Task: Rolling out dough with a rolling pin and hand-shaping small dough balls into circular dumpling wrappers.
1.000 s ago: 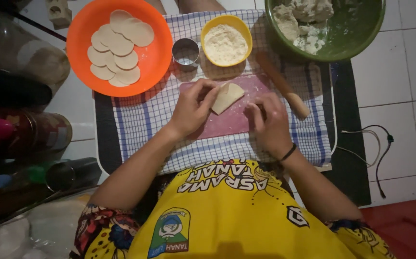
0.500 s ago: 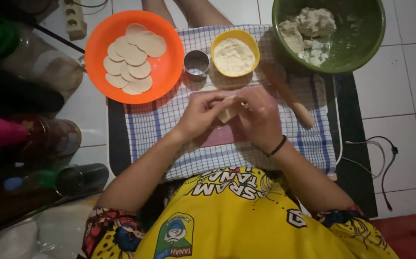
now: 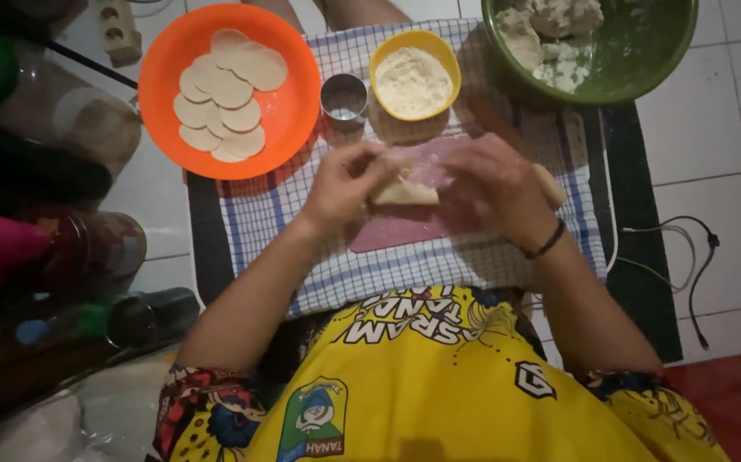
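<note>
Two hands met over one piece of dough (image 3: pixel 404 192), and we logged it as held between them, just above the pink mat (image 3: pixel 404 229). Left hand (image 3: pixel 349 184): fingers narrow, pinched on the dough's left end. Right hand (image 3: pixel 494 190): fingers curled close around the right end; we could not tell how tight, since the knuckles hid the tips.

Dough piece was pale and folded, its long axis running from one set of fingers to the other, left to right across the checked cloth (image 3: pixel 259 222). It lay roughly flat, with no clear pointed end that we could make out.

Progress, as we judged it: about nine flat rounds (image 3: pixel 221 94) already lay cut in the orange bowl (image 3: pixel 298 111), beyond the left fingers. A metal ring cutter (image 3: pixel 344 98) stood just past them, the yellow bowl of flour (image 3: pixel 413 81) beside it. Beyond the right fingers, the green bowl (image 3: pixel 644 68) held plenty of raw lumps (image 3: pixel 550 34). We took the work as begun, with much left. A rolling pin's end (image 3: pixel 552 186) showed behind the right hand.
</note>
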